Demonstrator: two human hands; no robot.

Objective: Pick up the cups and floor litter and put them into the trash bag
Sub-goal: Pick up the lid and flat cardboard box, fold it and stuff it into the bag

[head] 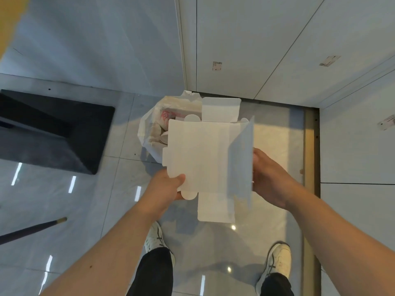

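A flattened white cardboard box (203, 159) with unfolded flaps is held in front of me above the floor. My left hand (165, 186) grips its lower left edge, thumb on top. My right hand (269, 178) presses against its right panel, which is folded upward. Behind the box, on the tiled floor, stands a white plastic trash bag (149, 133), open at the top. Paper cups (162, 135) and wrappers with red print show inside it. The cardboard hides the bag's right half.
A black angular base (55, 133) sits on the floor at the left. A dark rod (32, 229) with a brass tip lies at the lower left. White wall panels (256, 50) rise behind the bag. My white shoes (156, 238) stand on glossy tiles below.
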